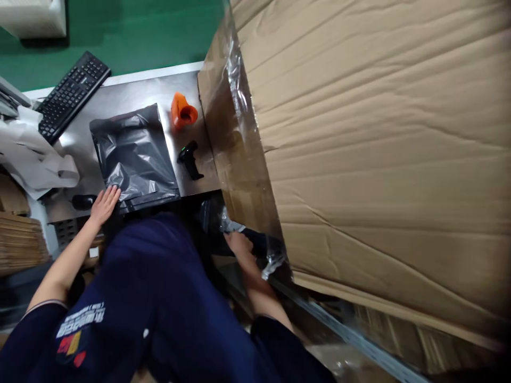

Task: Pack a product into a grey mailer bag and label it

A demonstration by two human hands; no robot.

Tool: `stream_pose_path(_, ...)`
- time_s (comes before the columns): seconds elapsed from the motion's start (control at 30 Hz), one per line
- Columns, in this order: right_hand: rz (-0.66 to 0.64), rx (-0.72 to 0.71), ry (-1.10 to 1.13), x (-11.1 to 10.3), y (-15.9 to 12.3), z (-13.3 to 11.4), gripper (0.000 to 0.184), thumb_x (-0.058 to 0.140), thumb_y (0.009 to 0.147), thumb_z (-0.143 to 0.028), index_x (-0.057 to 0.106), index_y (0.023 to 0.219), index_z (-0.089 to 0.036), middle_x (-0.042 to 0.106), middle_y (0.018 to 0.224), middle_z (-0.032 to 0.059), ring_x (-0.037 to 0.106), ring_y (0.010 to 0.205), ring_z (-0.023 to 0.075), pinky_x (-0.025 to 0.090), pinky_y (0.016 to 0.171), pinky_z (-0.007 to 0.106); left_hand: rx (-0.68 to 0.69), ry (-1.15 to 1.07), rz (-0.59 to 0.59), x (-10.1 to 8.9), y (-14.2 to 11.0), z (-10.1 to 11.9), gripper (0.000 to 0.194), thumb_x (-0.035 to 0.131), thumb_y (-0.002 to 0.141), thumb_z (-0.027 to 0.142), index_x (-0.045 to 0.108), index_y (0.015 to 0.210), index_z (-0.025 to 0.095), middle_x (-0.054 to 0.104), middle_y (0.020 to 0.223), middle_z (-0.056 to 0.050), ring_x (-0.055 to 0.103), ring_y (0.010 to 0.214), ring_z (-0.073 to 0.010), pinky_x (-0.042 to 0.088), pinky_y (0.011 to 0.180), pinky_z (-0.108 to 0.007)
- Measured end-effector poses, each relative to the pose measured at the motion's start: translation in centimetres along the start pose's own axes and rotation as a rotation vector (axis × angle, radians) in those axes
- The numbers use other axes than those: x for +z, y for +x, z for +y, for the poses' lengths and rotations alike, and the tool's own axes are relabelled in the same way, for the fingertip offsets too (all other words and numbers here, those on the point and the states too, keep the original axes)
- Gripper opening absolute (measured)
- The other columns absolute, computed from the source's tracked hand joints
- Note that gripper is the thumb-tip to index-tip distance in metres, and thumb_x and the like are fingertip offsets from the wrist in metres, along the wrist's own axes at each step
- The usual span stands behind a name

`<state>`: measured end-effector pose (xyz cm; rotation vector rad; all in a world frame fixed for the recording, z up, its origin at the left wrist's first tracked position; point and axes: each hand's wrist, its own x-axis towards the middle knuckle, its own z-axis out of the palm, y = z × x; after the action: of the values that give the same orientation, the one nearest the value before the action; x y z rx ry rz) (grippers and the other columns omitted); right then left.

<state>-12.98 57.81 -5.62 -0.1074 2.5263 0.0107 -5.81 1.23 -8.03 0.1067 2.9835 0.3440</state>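
My left hand (105,205) lies flat with its fingers stretched out at the near left corner of a shiny black plastic bag (136,154). The bag rests on the metal table. Just left of that hand is a black computer mouse (83,202). My right hand (240,244) reaches below the table's front edge, beside the big cardboard box. Its fingers are curled in at some crumpled clear plastic (225,221) among dark things. What they grip, if anything, I cannot make out.
The large cardboard box (379,138) fills the right side. On the metal table (131,88) stand an orange holder (182,111), a black barcode scanner (191,159) and a black keyboard (74,96). White paper (35,154) hangs at left, above stacked flat cardboard (22,242). A metal rail (339,324) runs lower right.
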Motion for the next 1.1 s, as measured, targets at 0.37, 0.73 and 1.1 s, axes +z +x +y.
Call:
stream_pose_path(0.37,0.388,-0.904,-0.025,-5.9,15.3,-15.2,0.062,0.040,0.101,-0.010,0.048,0.159,-0.030,0.046,0.166,0.0059,0.042,0.154,0.0264,0.028,0.129,0.055,0.031,0.109,-0.087,-1.8,2.4,-1.1,0.060,0.033,0.104,0.010,0.047,0.161,0.023,0.041,0.168,-0.012,0.033,0.159,-0.0264,0.032,0.131,-0.049)
stream_pose_path(0.73,0.081,-1.315,-0.010,-6.0,19.8,-17.3,0.081,0.060,0.083,-0.024,0.043,0.162,-0.013,0.041,0.168,0.0162,0.037,0.157,0.0354,0.018,0.132,0.059,0.096,0.051,-0.317,-3.7,1.3,-0.3,0.081,0.048,0.087,0.004,0.042,0.163,0.029,0.033,0.173,-0.006,0.027,0.163,-0.0252,0.017,0.135,-0.055)
stream_pose_path(1.1,0.062,-1.299,0.001,-6.5,20.8,-17.3,0.075,0.049,0.081,-0.005,0.052,0.156,-0.017,0.042,0.166,0.0111,0.035,0.159,0.0304,0.022,0.132,0.061,0.103,0.058,-0.357,-4.0,1.7,-0.6,0.081,0.046,0.086,0.004,0.040,0.164,0.020,0.035,0.173,-0.009,0.029,0.162,-0.0245,0.016,0.136,-0.048)
